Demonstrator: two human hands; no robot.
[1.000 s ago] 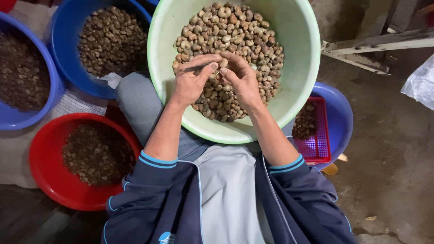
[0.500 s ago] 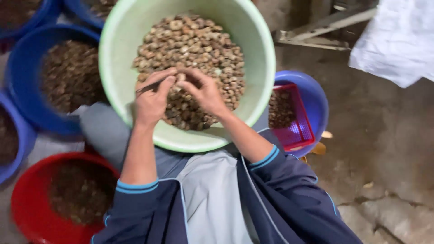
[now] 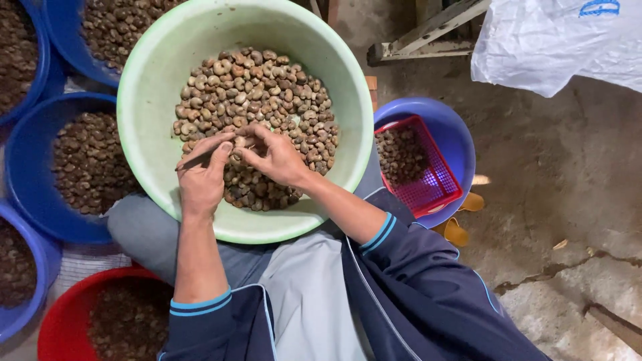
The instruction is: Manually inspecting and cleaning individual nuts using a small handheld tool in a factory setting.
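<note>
Nuts (image 3: 267, 93) fill the green basin (image 3: 154, 100) on your lap. Your left hand (image 3: 200, 175) is closed around a thin pick (image 3: 195, 159), and your right hand (image 3: 277, 157) pinches one nut (image 3: 239, 143) above the basin's near edge. A slip could jab your fingers. White plastic bag (image 3: 555, 40) with a blue mark lies top right.
</note>
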